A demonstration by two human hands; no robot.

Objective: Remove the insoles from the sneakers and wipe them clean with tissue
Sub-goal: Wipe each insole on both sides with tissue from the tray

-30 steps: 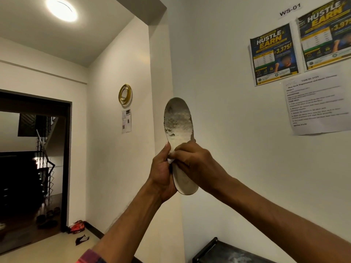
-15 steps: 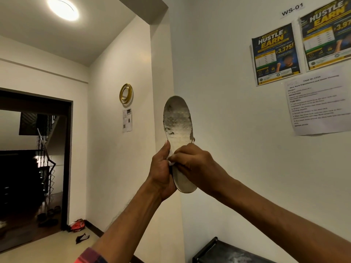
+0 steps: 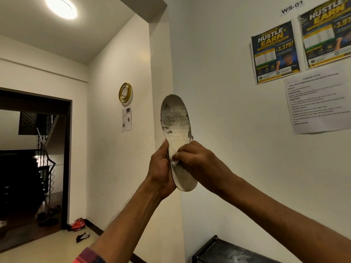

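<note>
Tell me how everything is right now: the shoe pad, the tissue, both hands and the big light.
insole: held up in the air, toe end up, top patchy with dark stains.
tissue: bunched against the insole's middle, mostly hidden under fingers.
left hand: grips the insole's lower half.
right hand: pinches the tissue and presses it to the insole.
ceiling light: on.

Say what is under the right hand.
A scrap of white tissue peeks from under the right hand, against the insole. The rest of it, and the insole beneath, is covered.
</note>
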